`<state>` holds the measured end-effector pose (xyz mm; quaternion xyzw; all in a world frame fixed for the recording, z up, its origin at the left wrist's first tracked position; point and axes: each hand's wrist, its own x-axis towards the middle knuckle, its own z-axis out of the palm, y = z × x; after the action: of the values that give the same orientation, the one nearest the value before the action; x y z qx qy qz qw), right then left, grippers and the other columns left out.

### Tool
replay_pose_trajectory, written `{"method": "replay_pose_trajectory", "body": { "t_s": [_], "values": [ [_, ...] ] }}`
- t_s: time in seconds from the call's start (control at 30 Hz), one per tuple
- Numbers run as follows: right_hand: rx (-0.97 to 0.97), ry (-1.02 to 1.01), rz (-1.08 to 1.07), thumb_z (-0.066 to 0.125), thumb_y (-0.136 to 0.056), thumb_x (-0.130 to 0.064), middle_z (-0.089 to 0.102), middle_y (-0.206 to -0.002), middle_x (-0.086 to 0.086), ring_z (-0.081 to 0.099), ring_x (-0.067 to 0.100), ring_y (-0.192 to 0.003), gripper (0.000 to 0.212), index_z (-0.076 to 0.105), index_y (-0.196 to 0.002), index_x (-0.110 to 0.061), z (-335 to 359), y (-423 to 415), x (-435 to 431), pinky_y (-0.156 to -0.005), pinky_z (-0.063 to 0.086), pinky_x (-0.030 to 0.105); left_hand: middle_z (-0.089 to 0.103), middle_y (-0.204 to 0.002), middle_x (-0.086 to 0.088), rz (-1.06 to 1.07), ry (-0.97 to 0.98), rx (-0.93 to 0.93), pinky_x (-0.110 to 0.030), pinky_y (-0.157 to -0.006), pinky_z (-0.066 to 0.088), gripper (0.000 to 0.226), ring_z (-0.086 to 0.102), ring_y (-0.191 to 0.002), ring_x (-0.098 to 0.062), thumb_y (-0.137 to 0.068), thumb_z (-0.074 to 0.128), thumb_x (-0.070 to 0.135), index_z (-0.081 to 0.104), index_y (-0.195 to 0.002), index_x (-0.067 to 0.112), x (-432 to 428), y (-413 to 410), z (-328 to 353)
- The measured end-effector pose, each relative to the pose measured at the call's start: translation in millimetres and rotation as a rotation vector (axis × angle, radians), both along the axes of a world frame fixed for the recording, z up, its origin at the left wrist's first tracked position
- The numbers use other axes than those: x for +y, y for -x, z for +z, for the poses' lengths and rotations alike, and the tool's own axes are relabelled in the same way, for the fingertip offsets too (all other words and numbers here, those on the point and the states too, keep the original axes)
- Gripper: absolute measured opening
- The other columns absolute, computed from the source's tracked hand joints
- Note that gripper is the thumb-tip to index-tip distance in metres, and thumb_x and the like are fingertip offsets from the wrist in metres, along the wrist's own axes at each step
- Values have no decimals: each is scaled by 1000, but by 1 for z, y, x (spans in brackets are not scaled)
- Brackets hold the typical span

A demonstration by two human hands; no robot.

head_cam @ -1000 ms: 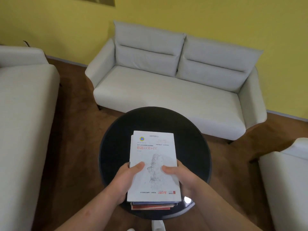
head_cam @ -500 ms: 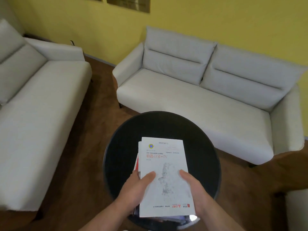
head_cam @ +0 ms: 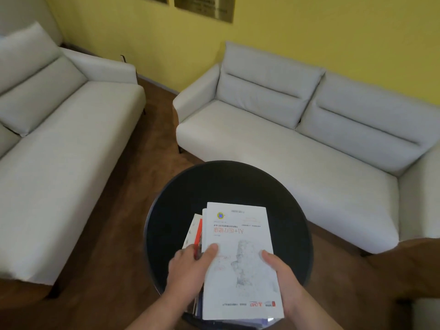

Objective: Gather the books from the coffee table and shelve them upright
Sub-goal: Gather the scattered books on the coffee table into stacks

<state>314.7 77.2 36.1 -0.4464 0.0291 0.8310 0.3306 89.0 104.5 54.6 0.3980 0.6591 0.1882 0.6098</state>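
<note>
While the left hand (head_cam: 188, 272) and the right hand (head_cam: 284, 282) clasp it from either side, a stack of thin paperback books (head_cam: 240, 287) lies over the near part of the round black table (head_cam: 295, 210). Its near end juts past the table's near rim. Whether the stack rests on the tabletop or is held just above it cannot be told. The left thumb lies flat on the cover of the top book and the fingers curl round the stack's left edge. The right thumb presses the same cover and the palm wraps the right edge.

That top book, a white glossy paperback with a red title and a grey drawing (head_cam: 235, 225), faces away from the person, so its print reads upside down. Beneath it, the lower books with white and red covers (head_cam: 194, 231) fan out to the left, uneven with the top one.

Beyond the table stands a pale grey two-seat fabric sofa (head_cam: 297, 144) against a yellow wall (head_cam: 345, 36). A second pale grey sofa (head_cam: 62, 144) stands to the left on the brown floor (head_cam: 112, 234).
</note>
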Motion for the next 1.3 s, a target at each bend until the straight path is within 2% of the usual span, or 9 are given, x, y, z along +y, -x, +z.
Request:
{"method": "replay_pose_trajectory", "body": {
  "t_s": [0.27, 0.4, 0.53, 0.77, 0.9, 0.97, 1.1, 1.23, 1.3],
  "values": [
    [-161, 26, 56, 56, -97, -38, 69, -125, 25, 69, 44, -110, 45, 57, -134, -13, 4, 5, 3, -86, 52, 54, 75, -118, -4, 16, 217, -441, -54, -107, 47, 57, 73, -108, -29, -77, 63, 52, 61, -127, 24, 8, -2, 17],
    [-200, 24, 86, 56, -99, -40, 70, -125, 22, 67, 43, -117, 43, 57, -133, -15, 6, 11, 6, -91, 52, 55, 74, -121, -9, 67, 237, -413, -59, -113, 39, 64, 70, -112, -35, -73, 71, 53, 63, -128, 22, 12, 3, 7],
    [-176, 21, 71, 56, -95, -35, 69, -124, 27, 63, 46, -119, 45, 57, -132, -11, 2, 7, 0, -88, 49, 56, 75, -120, 3, -52, 173, -291, -57, -108, 44, 92, 71, -111, -26, -53, 73, 84, 61, -128, 32, 6, 3, -15],
    [-159, 59, 33, 63, -82, -32, 68, -125, 29, 69, 50, -105, 58, 56, -135, -8, -1, -13, -15, -79, 55, 54, 76, -112, 12, 13, 108, -287, -43, -101, 52, 74, 72, -106, -15, -65, 70, 74, 55, -124, 32, -9, -6, -12],
    [-157, 62, 43, 64, -84, -33, 68, -125, 28, 68, 49, -110, 53, 59, -131, -7, 7, -5, -13, -88, 52, 55, 76, -117, -1, 62, 196, -382, -53, -106, 47, 63, 72, -109, -28, -79, 68, 66, 61, -128, 25, -6, -5, -7],
    [-171, 50, 34, 65, -84, -33, 70, -123, 27, 65, 47, -115, 52, 61, -129, -7, 9, 1, -11, -89, 51, 54, 77, -114, -7, 83, 247, -453, -52, -100, 52, 41, 74, -103, -32, -94, 56, 51, 64, -123, 23, -1, -5, -4],
    [-224, 28, 24, 64, -91, -32, 72, -120, 25, 67, 43, -111, 43, 60, -126, -7, 9, 4, -13, -77, 52, 50, 80, -82, 6, -15, 188, -422, -31, -66, 50, 29, 78, -71, -13, -99, 47, 45, 60, -113, 23, 3, -4, 1],
    [-301, -98, 52, 65, -94, -32, 72, -123, 19, 71, 39, -108, 49, 52, -137, -14, 8, 11, -11, -70, 59, 42, 78, -108, -2, 30, 163, -459, -43, -84, 56, 66, 74, -101, -25, -76, 69, 58, 55, -129, 20, -5, 6, -3],
    [-341, -247, 77, 76, -85, -33, 68, -132, 16, 67, 38, -117, 68, 45, -144, -20, 12, 15, -11, -85, 59, 47, 72, -124, -10, 81, 167, -542, -55, -102, 51, 100, 70, -113, -34, -54, 85, 63, 50, -137, 21, -6, 14, -4]
  ]
}}
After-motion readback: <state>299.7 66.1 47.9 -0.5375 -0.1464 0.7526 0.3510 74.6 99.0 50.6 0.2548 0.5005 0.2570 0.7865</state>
